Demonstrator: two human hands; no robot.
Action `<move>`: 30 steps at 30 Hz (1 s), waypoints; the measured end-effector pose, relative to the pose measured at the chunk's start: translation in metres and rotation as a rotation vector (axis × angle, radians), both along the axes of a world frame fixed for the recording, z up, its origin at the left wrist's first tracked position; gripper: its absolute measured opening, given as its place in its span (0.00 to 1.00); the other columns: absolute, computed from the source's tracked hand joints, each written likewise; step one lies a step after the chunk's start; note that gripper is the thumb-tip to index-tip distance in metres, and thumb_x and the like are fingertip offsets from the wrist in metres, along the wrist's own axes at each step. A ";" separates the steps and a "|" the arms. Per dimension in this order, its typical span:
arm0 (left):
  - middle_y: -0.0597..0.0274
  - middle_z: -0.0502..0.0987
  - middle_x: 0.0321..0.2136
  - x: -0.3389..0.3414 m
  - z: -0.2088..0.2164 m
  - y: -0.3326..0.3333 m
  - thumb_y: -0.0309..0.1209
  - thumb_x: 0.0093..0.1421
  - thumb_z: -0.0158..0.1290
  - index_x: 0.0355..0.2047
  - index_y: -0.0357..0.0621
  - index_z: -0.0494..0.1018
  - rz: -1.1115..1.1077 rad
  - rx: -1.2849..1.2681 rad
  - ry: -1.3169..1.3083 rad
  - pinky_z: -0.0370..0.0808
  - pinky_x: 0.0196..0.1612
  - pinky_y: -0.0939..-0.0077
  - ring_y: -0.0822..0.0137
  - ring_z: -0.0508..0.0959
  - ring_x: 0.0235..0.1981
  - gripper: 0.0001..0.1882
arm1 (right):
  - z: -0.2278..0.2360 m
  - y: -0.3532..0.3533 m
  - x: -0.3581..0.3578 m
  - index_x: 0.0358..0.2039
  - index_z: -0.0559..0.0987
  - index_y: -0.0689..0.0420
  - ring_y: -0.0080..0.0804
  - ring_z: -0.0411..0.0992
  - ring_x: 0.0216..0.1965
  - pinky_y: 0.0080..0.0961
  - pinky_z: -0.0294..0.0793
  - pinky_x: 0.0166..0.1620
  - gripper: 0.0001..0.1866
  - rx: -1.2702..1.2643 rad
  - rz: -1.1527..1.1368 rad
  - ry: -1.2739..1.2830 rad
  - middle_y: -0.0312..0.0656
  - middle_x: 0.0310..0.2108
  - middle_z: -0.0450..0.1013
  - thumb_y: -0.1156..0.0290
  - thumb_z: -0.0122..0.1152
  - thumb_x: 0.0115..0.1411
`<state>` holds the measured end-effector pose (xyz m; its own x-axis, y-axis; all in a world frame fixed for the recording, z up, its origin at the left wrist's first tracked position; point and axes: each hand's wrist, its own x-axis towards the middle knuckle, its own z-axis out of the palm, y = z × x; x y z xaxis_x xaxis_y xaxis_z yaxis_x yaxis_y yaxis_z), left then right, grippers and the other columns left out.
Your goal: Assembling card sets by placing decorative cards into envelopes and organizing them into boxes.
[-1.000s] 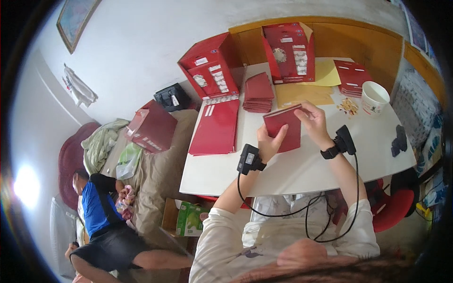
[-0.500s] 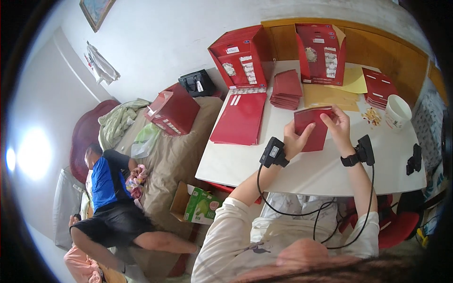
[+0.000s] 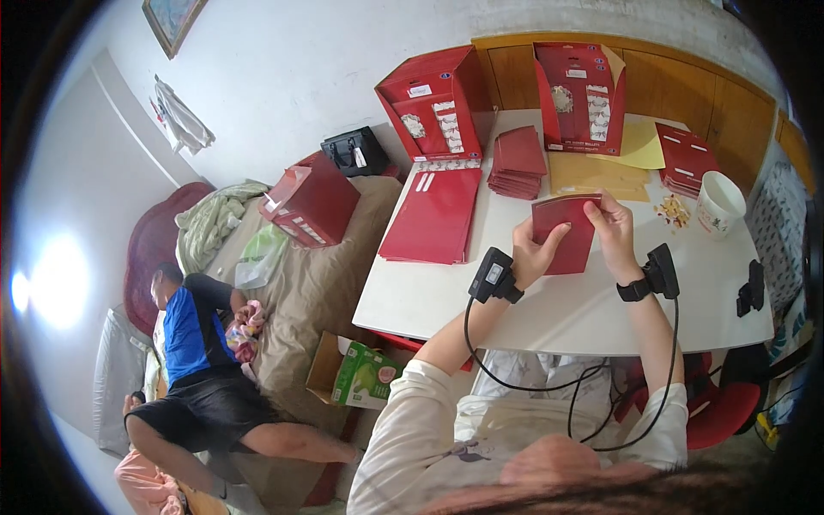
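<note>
Red folder (image 3: 572, 256) is up in both hands above the near half of the white table (image 3: 412, 299), tilted, top edge away from the person; a thin layered edge shows along the top. Left hand (image 3: 534, 254) clamped on its left side, thumb across the front, fingers mostly hidden behind. Right hand (image 3: 614, 233) pinches the upper right corner, thumb and fingers together on it. Step in hand looks like working that top edge, maybe squaring or parting layers; can't tell which. Next move seems to call for a firm left hold and a light right fingertip so the layers don't slip or crease. Just beyond: small red folder pile (image 3: 517, 165), brown envelopes (image 3: 599, 178), yellow sheet (image 3: 637, 148). Left of those, large red sheets (image 3: 436, 216) lie flat; two red boxes stand behind, left box (image 3: 429, 107) and right box (image 3: 580, 103). Far right: flat red stack (image 3: 687, 160), white cup (image 3: 721, 204) beside small loose bits (image 3: 672, 211).
</note>
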<state>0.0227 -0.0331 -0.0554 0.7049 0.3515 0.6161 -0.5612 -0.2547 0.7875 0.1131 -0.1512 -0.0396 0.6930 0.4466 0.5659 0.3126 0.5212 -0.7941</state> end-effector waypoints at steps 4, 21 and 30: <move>0.61 0.76 0.28 0.000 -0.002 0.003 0.27 0.55 0.52 0.35 0.33 0.71 0.011 0.013 0.024 0.72 0.33 0.81 0.76 0.73 0.29 0.10 | 0.003 0.002 0.000 0.21 0.68 0.59 0.12 0.53 0.25 0.11 0.53 0.28 0.11 -0.011 -0.058 -0.097 0.25 0.22 0.56 0.69 0.54 0.57; 0.61 0.76 0.29 -0.001 -0.004 0.000 0.28 0.55 0.52 0.36 0.34 0.70 -0.031 -0.059 0.015 0.71 0.33 0.81 0.76 0.73 0.29 0.10 | -0.012 -0.002 0.004 0.44 0.69 0.65 0.15 0.62 0.37 0.14 0.61 0.41 0.16 -0.054 0.021 -0.057 0.31 0.35 0.67 0.67 0.50 0.59; 0.60 0.75 0.33 -0.001 -0.003 0.001 0.27 0.55 0.51 0.39 0.35 0.67 -0.041 0.022 0.012 0.71 0.35 0.79 0.74 0.73 0.32 0.12 | -0.023 -0.001 -0.008 0.51 0.59 0.64 0.24 0.62 0.46 0.21 0.60 0.49 0.19 -0.137 0.045 -0.220 0.42 0.45 0.64 0.70 0.42 0.62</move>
